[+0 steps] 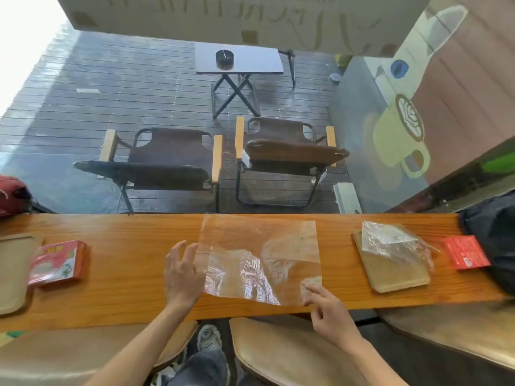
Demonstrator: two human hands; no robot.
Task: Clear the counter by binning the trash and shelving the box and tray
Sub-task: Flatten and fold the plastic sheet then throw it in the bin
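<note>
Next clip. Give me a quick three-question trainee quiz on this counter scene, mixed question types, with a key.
1. True or false: the flat clear plastic sheet lies between the two hands.
2. What lies on the small brown tray? A) crumpled clear bag B) ashtray C) shoe
3. Fill in: the right hand touches the sheet's near ___ corner.

Key: 1 true; 2 A, the crumpled clear bag; 3 right. The left hand is at the sheet's left edge.

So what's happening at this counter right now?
A person is working on a flat clear plastic sheet at the middle of the wooden counter. The left hand lies open at its left edge; the right hand touches its near right corner. A crumpled plastic bag on a brown tray and two red boxes remain uncleared.
</note>
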